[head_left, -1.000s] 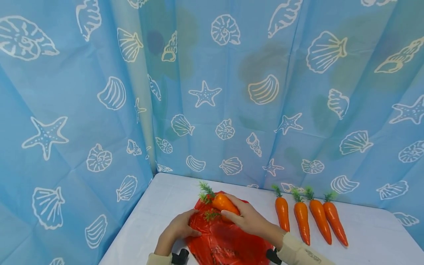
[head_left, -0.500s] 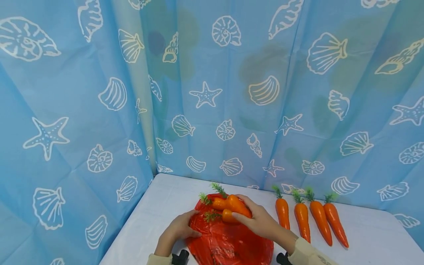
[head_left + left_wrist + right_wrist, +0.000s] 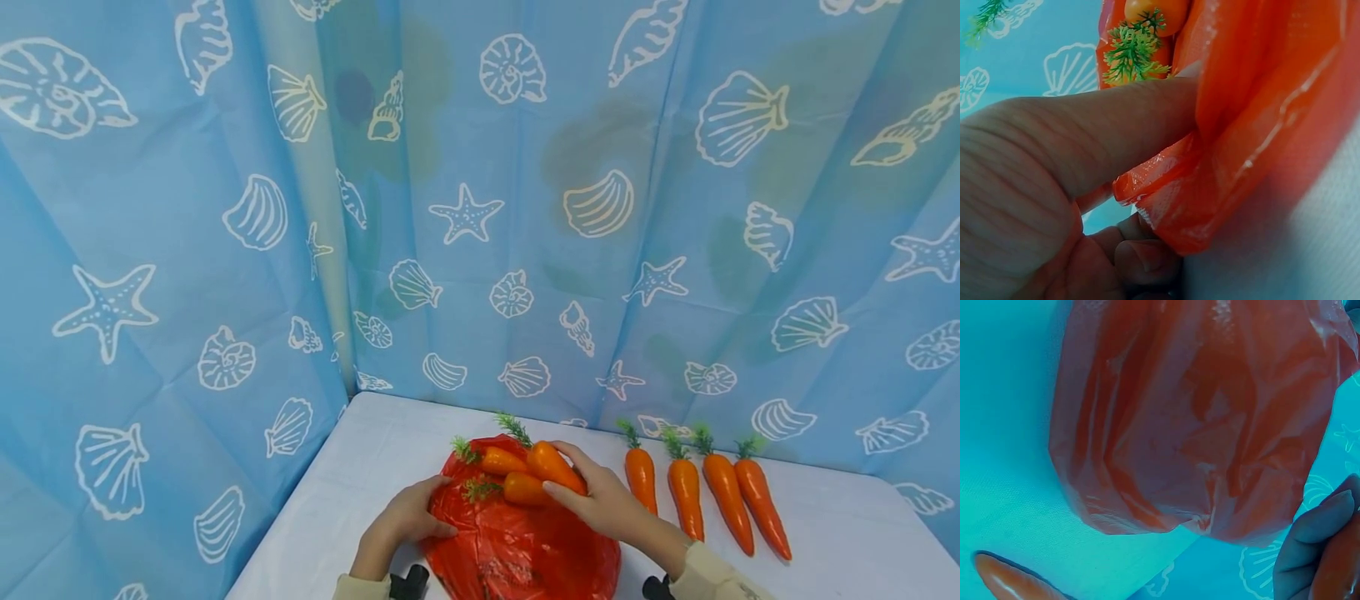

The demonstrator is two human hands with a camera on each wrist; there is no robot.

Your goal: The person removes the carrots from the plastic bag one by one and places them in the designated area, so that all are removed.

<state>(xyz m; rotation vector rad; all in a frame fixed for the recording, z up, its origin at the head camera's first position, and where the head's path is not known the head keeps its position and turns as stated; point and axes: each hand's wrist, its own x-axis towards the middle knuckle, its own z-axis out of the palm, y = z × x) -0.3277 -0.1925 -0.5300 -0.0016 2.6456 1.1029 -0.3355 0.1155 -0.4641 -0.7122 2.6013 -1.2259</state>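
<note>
A red plastic bag (image 3: 517, 546) lies on the table, its mouth toward the back left. My left hand (image 3: 411, 510) grips the bag's left edge; in the left wrist view its thumb (image 3: 1116, 128) lies over the red film with the fingers beneath. One toy carrot (image 3: 501, 461) and another carrot (image 3: 522, 490) lie in the bag's mouth, leafy tops outward. My right hand (image 3: 600, 492) holds a third carrot (image 3: 555, 465), tilted, its green top toward the back left. The right wrist view shows this held carrot (image 3: 1340, 569) beside the bag; its tip is out of sight.
Several more carrots stand in a row at the right, from the nearest carrot (image 3: 641, 479) to the outermost carrot (image 3: 763, 508). A white cloth covers the table (image 3: 360, 442). A blue shell-patterned curtain (image 3: 480, 250) hangs behind and to the left.
My right hand has moved right with its carrot, uncovering more of the two carrots in the bag's mouth. The left hand stays on the bag's edge.
</note>
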